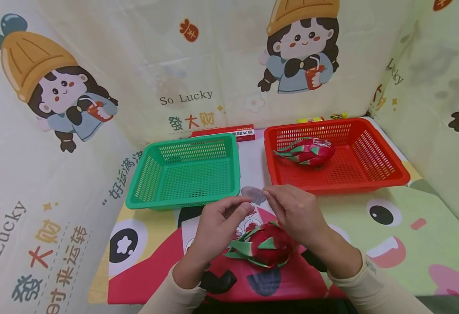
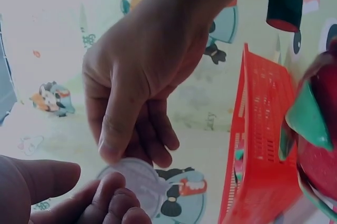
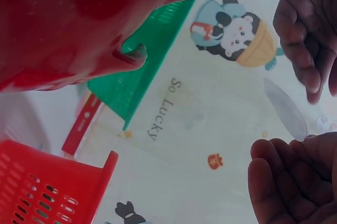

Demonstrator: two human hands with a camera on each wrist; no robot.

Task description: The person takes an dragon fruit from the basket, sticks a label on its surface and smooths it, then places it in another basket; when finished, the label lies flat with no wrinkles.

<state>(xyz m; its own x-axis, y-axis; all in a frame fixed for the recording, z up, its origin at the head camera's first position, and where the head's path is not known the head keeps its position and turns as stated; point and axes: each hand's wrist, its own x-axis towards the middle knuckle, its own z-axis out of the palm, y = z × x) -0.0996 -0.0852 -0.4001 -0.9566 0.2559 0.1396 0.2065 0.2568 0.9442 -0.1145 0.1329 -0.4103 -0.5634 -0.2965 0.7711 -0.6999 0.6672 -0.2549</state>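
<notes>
My right hand (image 1: 298,213) pinches a round, translucent sticker (image 1: 254,195) by its edge, between thumb and fingers. In the right wrist view the sticker (image 3: 287,110) appears nearly edge-on. Facing it, my left hand (image 1: 221,224) is close to the sticker with loosely bent fingers, thumb apart from them and nothing gripped. A red dragon fruit (image 1: 272,246) with green scales lies on the table below and between both hands. Partly covered by the left hand and fruit is a white sheet (image 1: 190,229) with round red pictures.
A green basket (image 1: 235,174) stands at the back left. Back right, a red basket (image 1: 386,183) contains another dragon fruit (image 1: 312,151) bearing a label. Behind them are a red-and-white box (image 1: 245,132) and yellow packets (image 1: 309,120). Patterned cloth walls (image 1: 221,56) surround the table.
</notes>
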